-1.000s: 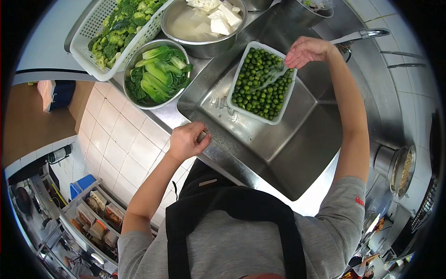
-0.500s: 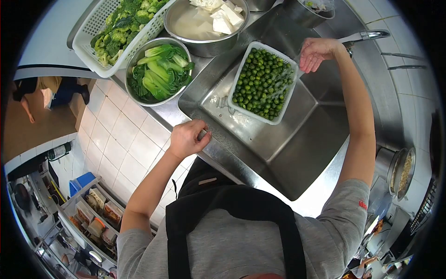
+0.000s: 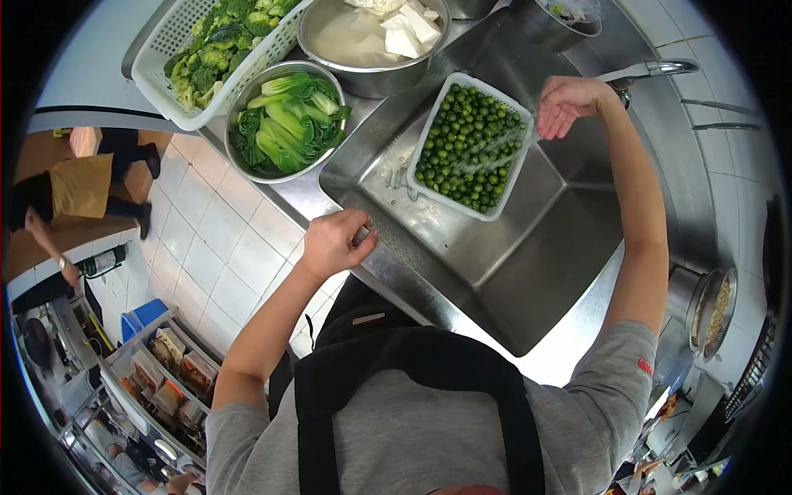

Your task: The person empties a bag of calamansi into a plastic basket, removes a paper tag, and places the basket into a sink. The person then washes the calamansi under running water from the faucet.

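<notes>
In the head view, my right hand (image 3: 569,106) is held open with its palm turned up, just below the tap (image 3: 652,68). Water splashes off its fingers onto small round green limes (image 3: 469,140). The fruits fill a white plastic basket (image 3: 492,215), which sits tilted in the steel sink (image 3: 528,285). Curled into a loose fist, my left hand (image 3: 337,242) rests at the near left edge of the sink. No object shows in its fingers.
Left of the sink stand a steel bowl of leafy greens (image 3: 285,124), a white basket of broccoli (image 3: 219,49) and a pot with white blocks (image 3: 404,37) in cloudy water. Another person (image 3: 78,188) is on the left beyond the tiled floor.
More water now sprays across the limes from my right hand, its fingers slightly more curled. The other person at left has moved further into view. My left hand stays at the edge.
</notes>
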Tool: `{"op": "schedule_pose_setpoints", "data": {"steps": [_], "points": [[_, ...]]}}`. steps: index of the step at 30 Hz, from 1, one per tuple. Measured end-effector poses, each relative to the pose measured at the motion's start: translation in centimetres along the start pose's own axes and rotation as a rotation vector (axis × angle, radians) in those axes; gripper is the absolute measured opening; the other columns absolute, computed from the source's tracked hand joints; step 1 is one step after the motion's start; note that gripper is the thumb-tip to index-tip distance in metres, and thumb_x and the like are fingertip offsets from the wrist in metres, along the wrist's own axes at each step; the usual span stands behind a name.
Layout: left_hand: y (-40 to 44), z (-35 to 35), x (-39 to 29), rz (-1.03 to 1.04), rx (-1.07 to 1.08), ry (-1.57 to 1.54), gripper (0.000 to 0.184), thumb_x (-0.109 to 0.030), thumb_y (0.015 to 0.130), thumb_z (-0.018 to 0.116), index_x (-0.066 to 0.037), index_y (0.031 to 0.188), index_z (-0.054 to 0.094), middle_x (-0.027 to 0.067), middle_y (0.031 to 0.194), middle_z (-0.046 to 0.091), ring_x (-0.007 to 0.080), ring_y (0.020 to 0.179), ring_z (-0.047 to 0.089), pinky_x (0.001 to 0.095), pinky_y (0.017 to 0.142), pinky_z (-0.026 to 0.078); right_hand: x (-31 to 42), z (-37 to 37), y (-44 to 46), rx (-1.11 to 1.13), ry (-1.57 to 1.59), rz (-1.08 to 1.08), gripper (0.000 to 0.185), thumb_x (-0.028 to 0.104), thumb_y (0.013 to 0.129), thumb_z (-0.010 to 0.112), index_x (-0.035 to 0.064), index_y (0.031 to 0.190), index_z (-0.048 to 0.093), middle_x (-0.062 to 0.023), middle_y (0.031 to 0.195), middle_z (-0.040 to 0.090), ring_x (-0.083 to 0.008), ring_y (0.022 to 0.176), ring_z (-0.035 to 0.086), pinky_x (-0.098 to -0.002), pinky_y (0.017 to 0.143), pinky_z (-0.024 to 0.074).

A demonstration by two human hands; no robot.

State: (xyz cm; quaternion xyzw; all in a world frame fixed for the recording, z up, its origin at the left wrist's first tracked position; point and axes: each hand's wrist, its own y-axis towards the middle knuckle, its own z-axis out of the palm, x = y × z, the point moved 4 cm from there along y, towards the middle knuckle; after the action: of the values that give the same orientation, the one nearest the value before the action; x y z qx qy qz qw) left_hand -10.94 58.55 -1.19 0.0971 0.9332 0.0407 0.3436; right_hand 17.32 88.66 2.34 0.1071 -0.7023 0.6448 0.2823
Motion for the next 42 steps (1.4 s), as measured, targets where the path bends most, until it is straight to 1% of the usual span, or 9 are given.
{"op": "schedule_pose_setpoints", "data": {"steps": [6,12,18,21,23,26,30,36,42], "points": [[0.1,0.0,-0.2,-0.001,0.004,0.004,0.013,-0.015,0.066,0.065,-0.008,0.068,0.054,0.0038,0.053,0.046,0.0181,0.044,0.048,0.0303,0.041,0.037,-0.2,-0.7,-0.1,-0.033,-0.100,0.098,0.034,0.024,0.074,0.053,-0.0055,0.087,0.062,-0.0169,0.084,0.065,-0.0236,0.073,0.065,-0.0322,0.063,0.0534],[0.0,0.1,0.0,0.001,0.004,0.004,0.013,-0.015,0.066,0.065,-0.008,0.068,0.054,0.0040,0.053,0.046,0.0179,0.044,0.048,0.0303,0.041,0.037,0.3,-1.8,-0.2,-0.088,0.013,-0.101,0.033,0.024,0.079,0.052,-0.0034,0.092,0.062,-0.0131,0.088,0.065,-0.0199,0.079,0.064,-0.0301,0.067,0.0526],[0.0,0.1,-0.1,0.001,0.000,0.002,0.013,-0.015,0.066,0.065,-0.007,0.068,0.054,0.0046,0.054,0.047,0.0182,0.044,0.048,0.0304,0.041,0.038,0.6,-4.2,-0.4,-0.545,0.029,-0.226,0.034,0.033,0.082,0.056,0.0041,0.100,0.059,-0.0041,0.094,0.063,-0.0100,0.081,0.059,-0.0226,0.069,0.0466],[0.0,0.0,-0.1,0.001,0.002,0.004,0.013,-0.015,0.066,0.065,-0.007,0.068,0.054,0.0046,0.054,0.046,0.0182,0.044,0.048,0.0304,0.041,0.038,0.6,-4.9,-1.1,-0.723,-0.041,-0.115,0.025,0.027,0.082,0.054,0.0059,0.094,0.059,-0.0040,0.088,0.063,-0.0095,0.071,0.058,-0.0245,0.060,0.0457],[0.1,0.0,0.0,-0.001,0.006,0.005,0.013,-0.015,0.066,0.065,-0.007,0.068,0.054,0.0046,0.054,0.046,0.0182,0.044,0.048,0.0303,0.041,0.038,0.3,-5.3,-0.8,-0.464,-0.263,0.106,0.026,0.023,0.080,0.048,0.0015,0.089,0.060,-0.0118,0.089,0.062,-0.0192,0.071,0.057,-0.0327,0.068,0.0478],[0.1,0.0,-0.1,0.018,-0.013,-0.001,0.013,-0.015,0.066,0.065,-0.007,0.068,0.054,0.0046,0.053,0.046,0.0181,0.044,0.048,0.0302,0.041,0.037,0.0,-5.3,-1.8,-0.467,-0.427,0.440,0.030,0.019,0.074,0.047,-0.0026,0.090,0.059,-0.0176,0.090,0.062,-0.0270,0.075,0.060,-0.0368,0.069,0.0496],[0.1,0.0,-0.1,0.018,-0.021,-0.009,0.013,-0.015,0.067,0.065,-0.007,0.068,0.054,0.0046,0.054,0.047,0.0180,0.043,0.047,0.0300,0.041,0.037,-0.3,-5.7,-1.9,-0.506,-0.491,0.474,0.033,0.018,0.071,0.046,-0.0060,0.091,0.058,-0.0211,0.091,0.061,-0.0334,0.078,0.061,-0.0396,0.071,0.0504],[0.0,0.1,-0.1,0.011,-0.014,-0.001,0.013,-0.015,0.067,0.065,-0.007,0.068,0.055,0.0045,0.054,0.047,0.0178,0.043,0.047,0.0300,0.041,0.037,-0.7,-7.0,-1.5,-0.686,-0.516,0.222,0.033,0.025,0.077,0.047,-0.0032,0.089,0.059,-0.0164,0.084,0.061,-0.0204,0.068,0.059,-0.0311,0.064,0.0486],[-0.1,0.2,0.1,0.020,-0.017,0.017,0.013,-0.014,0.066,0.065,-0.007,0.068,0.055,0.0044,0.054,0.048,0.0176,0.043,0.048,0.0295,0.041,0.038,0.0,-5.9,-1.1,-0.615,-0.080,-0.203,0.038,0.029,0.084,0.050,0.0051,0.113,0.052,-0.0058,0.118,0.052,-0.0153,0.109,0.048,-0.0267,0.092,0.0356]]}}
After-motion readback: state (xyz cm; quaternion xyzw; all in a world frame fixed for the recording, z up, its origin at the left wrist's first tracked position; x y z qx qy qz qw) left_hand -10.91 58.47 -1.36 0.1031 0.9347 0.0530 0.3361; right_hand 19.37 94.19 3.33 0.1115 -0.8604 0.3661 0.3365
